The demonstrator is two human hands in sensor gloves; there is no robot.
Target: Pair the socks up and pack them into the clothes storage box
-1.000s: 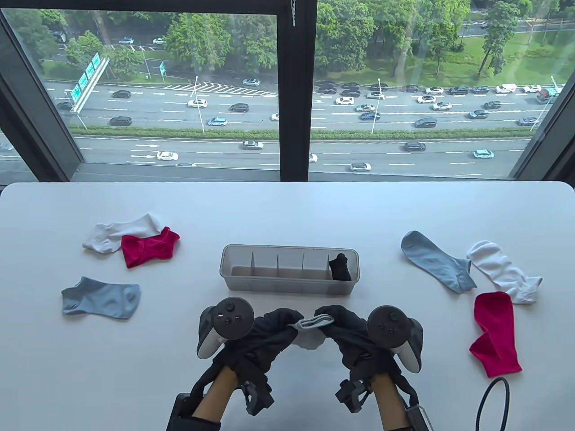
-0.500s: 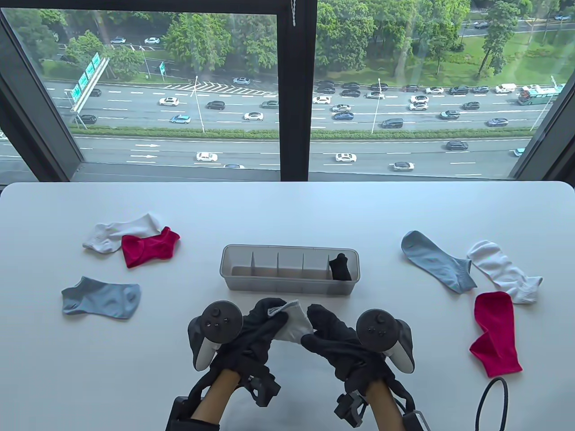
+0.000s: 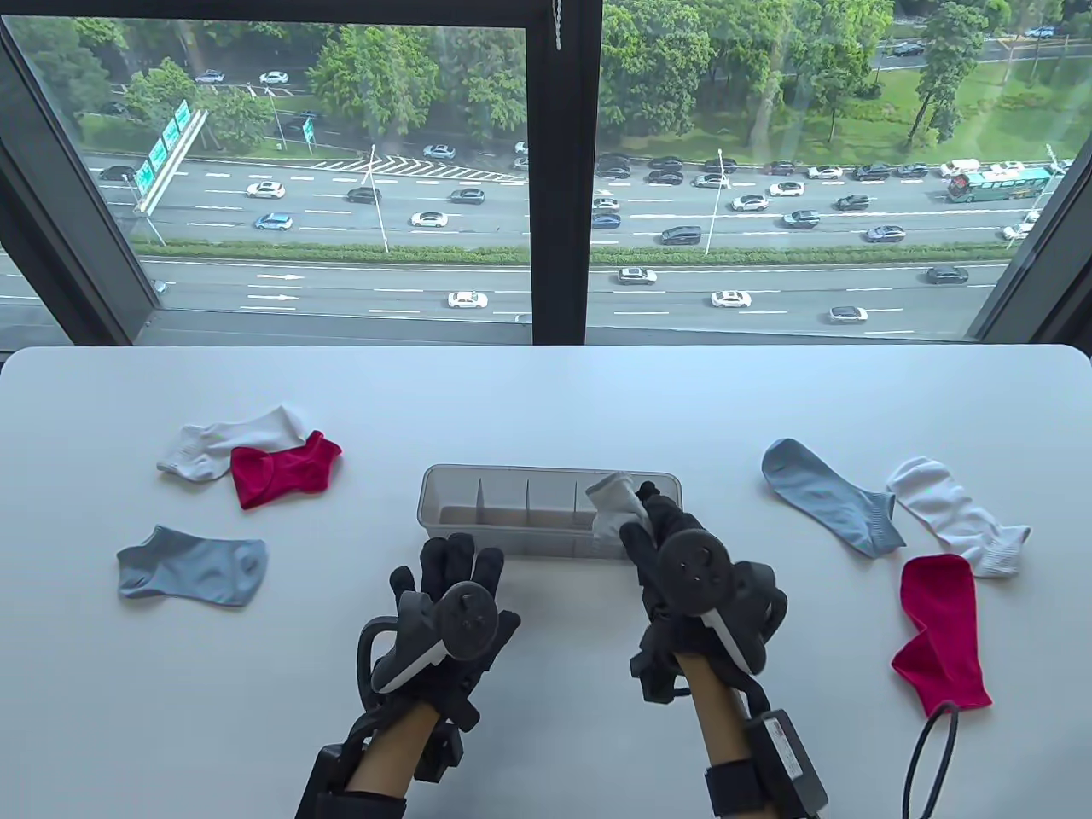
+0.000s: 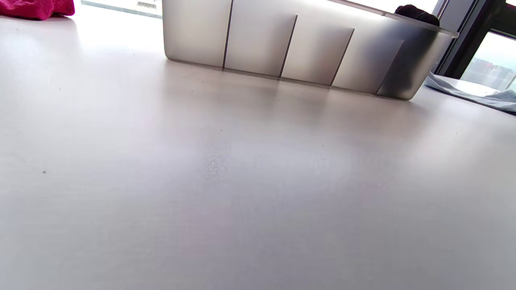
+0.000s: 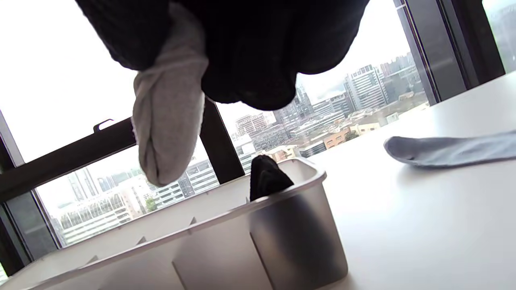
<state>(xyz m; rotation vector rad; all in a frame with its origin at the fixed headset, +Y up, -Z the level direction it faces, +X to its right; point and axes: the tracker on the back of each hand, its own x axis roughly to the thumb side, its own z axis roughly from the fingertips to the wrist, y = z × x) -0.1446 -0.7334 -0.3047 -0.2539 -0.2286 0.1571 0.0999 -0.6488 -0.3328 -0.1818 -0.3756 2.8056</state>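
Note:
My right hand (image 3: 646, 522) grips a rolled pale grey sock pair (image 3: 612, 505) above the right part of the clothes storage box (image 3: 478, 479). The right wrist view shows the grey sock pair (image 5: 169, 117) hanging from my gloved fingers (image 5: 250, 76) over the box (image 5: 209, 241), beside a black sock pair (image 5: 266, 177) in the end compartment. My left hand (image 3: 452, 567) lies flat on the table in front of the box, fingers straight, holding nothing. The left wrist view shows only the box wall (image 4: 258, 44).
Loose socks lie left of the box: white (image 3: 230, 439), red (image 3: 281, 471), blue-grey (image 3: 192, 567). Right of it lie blue-grey (image 3: 827, 495), white (image 3: 955, 516) and red (image 3: 938, 636) socks. A black cable loop (image 3: 934, 759) sits at the front right.
Both hands were rolling the grey sock pair together near the front edge. The left hand let go and lies flat; the right hand carried the pair forward over the box.

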